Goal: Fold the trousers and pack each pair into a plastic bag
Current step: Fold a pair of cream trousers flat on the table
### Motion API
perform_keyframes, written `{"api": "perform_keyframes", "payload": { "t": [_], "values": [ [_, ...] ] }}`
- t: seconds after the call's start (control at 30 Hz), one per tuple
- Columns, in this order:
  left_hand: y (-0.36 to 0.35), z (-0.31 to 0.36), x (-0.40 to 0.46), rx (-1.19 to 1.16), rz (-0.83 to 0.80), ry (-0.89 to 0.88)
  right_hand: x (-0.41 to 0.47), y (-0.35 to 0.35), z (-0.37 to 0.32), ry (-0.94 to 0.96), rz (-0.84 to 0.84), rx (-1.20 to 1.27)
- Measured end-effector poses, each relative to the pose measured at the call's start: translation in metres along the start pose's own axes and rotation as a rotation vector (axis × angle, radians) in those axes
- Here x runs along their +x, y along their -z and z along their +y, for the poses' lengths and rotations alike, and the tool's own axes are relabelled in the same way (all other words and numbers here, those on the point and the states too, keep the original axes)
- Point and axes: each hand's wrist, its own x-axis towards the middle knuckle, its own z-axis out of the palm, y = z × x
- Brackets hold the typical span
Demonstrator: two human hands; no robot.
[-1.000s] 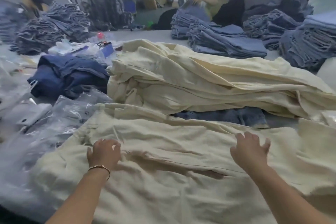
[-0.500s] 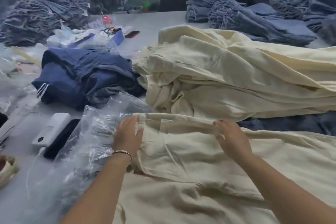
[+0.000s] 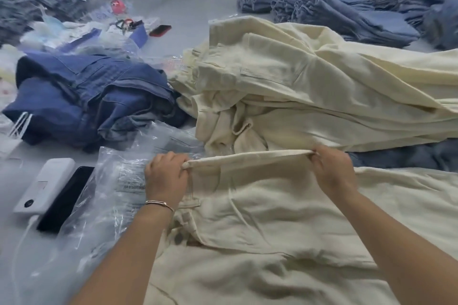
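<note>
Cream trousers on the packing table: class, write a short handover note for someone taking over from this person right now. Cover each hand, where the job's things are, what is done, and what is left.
Left hand: pinches the left end of the waistband.
Right hand: pinches the right end, pulling the band taut and raised.
Cream trousers: spread flat in front, not yet folded.
Plastic bags: just left of the left hand, beside a phone and a white power bank.
More cream trousers are heaped behind; blue jeans lie far left.
Done: this pair is laid out and held.
Left: fold it, bag it, then do the heap.
</note>
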Motion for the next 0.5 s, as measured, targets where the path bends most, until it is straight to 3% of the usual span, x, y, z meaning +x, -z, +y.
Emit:
{"api": "perform_keyframes", "payload": {
  "t": [0.2, 0.33, 0.4, 0.5],
  "values": [
    [0.063, 0.021, -0.022, 0.016, 0.251, -0.025, -0.010, 0.058, 0.007, -0.023, 0.275, 0.066],
    [0.106, 0.037, -0.053, -0.104, 0.413, 0.041, -0.036, 0.114, 0.005, 0.142, 0.484, 0.164],
    [0.118, 0.039, -0.081, -0.127, 0.425, 0.085, -0.066, 0.136, 0.003, 0.273, 0.508, 0.242],
    [0.120, 0.034, -0.133, -0.103, 0.345, 0.186, -0.129, 0.147, 0.005, 0.489, 0.413, 0.238]
  ]
}}
